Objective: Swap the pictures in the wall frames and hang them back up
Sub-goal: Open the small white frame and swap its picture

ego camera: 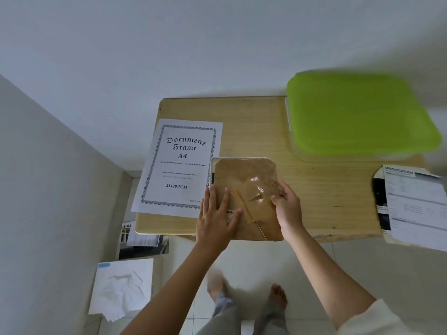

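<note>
Backing side up, the picture frame [244,170] lies at the near edge of the wooden table [314,189], its near end jutting past the table edge. Your left hand [216,213] is spread flat on the brown back, fingers straight and pressing down on the left half. Your right hand [287,204] has its fingers curled round the frame's right edge, with the fingertips just beside the taped, shiny stand flap [252,201] that sits slantwise on the back. Just to the left of the frame, a white printed sheet [179,165] reading "Document Frame A4" lies face up on the table, its right edge meeting the frame. A box with a green lid [358,117] stands at the far right corner, and a specification sheet [416,204] hangs over the right end. On the floor to your left lies crumpled white paper [121,286].
</note>
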`<action>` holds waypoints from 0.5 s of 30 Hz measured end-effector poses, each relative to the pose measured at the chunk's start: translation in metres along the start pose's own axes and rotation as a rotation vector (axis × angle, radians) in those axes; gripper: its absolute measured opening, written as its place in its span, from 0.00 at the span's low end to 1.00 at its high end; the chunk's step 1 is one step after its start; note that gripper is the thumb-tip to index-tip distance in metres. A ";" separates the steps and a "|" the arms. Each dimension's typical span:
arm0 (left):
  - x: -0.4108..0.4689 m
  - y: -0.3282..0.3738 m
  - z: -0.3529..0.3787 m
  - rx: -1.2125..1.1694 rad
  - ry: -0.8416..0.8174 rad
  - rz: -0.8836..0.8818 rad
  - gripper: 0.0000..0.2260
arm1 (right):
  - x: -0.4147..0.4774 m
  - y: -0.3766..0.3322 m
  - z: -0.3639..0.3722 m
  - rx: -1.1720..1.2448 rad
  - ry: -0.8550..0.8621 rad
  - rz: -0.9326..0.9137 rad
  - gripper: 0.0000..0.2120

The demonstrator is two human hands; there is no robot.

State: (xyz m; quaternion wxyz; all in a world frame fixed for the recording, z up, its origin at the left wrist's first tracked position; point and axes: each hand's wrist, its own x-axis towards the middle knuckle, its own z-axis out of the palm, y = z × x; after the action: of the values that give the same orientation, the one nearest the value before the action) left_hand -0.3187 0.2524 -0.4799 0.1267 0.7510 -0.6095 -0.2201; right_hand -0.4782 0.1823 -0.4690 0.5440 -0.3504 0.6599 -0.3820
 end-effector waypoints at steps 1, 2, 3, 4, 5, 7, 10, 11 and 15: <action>0.003 -0.004 0.000 -0.001 -0.003 0.001 0.35 | -0.001 0.000 0.003 -0.064 0.013 -0.039 0.24; 0.005 -0.007 0.000 0.004 -0.007 0.005 0.35 | -0.003 0.000 0.005 -0.140 0.025 -0.089 0.23; 0.006 -0.010 0.000 0.009 -0.015 0.007 0.35 | -0.005 0.000 0.006 -0.232 0.036 -0.146 0.23; 0.007 -0.013 0.000 0.007 -0.025 0.006 0.35 | -0.006 0.001 0.007 -0.339 0.047 -0.202 0.23; 0.008 -0.015 0.000 0.002 -0.036 0.001 0.35 | -0.007 0.001 0.006 -0.466 0.055 -0.244 0.23; 0.009 -0.017 0.000 -0.022 -0.064 -0.013 0.33 | -0.007 0.004 0.003 -0.710 0.066 -0.311 0.23; 0.009 -0.016 -0.001 -0.062 -0.096 -0.030 0.31 | -0.006 0.008 -0.002 -0.878 0.051 -0.366 0.23; 0.009 -0.016 -0.001 -0.066 -0.097 -0.030 0.30 | -0.006 0.009 -0.002 -0.880 0.032 -0.356 0.23; 0.011 -0.016 0.001 -0.081 -0.091 -0.043 0.30 | -0.006 0.010 0.000 -0.889 -0.044 -0.343 0.25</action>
State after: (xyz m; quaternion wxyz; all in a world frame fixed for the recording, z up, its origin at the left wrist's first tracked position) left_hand -0.3035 0.2455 -0.4897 0.1241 0.7475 -0.5888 -0.2812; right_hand -0.4772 0.1921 -0.4752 0.2844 -0.6608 0.6804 -0.1395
